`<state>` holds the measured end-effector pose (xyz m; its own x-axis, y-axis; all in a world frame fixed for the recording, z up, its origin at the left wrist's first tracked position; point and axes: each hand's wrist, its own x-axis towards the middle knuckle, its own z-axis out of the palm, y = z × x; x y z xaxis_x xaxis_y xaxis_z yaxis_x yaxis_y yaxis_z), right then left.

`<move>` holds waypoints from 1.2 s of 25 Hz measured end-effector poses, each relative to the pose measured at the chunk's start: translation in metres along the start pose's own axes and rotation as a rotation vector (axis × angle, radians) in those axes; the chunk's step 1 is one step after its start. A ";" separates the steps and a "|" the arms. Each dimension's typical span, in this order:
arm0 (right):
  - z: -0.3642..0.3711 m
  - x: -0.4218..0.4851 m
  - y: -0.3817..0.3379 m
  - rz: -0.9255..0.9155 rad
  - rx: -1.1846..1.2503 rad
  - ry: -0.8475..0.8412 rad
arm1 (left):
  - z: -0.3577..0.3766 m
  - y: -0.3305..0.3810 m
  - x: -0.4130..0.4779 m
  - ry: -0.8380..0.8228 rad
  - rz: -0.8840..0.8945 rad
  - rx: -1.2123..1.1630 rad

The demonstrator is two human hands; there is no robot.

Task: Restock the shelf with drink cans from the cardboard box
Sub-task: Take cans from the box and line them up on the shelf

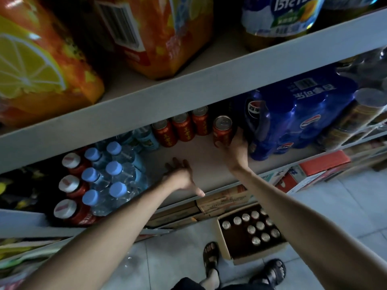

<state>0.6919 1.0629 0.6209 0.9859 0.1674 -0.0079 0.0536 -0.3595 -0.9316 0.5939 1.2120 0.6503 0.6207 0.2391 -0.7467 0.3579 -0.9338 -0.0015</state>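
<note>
My right hand grips a red drink can from below and holds it upright at the back of the middle shelf, next to a blue pack of cola bottles. Three matching red cans stand in a row to its left. My left hand rests flat on the bare shelf board with its fingers spread and holds nothing. On the floor below stands the open cardboard box with several silver-topped cans inside.
A shrink-wrapped pack of blue-capped water bottles and red-labelled bottles fill the shelf's left part. The blue cola pack bounds the right. Orange juice packs sit on the upper shelf. My sandalled feet stand beside the box.
</note>
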 end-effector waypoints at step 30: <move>0.066 0.005 0.001 0.130 0.135 0.078 | 0.003 -0.009 0.012 0.044 0.094 -0.071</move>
<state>0.6865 1.1235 0.5958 0.9927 0.0538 -0.1083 -0.0919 -0.2459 -0.9649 0.5961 1.2223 0.6391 0.6834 0.1639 -0.7114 0.3442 -0.9317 0.1159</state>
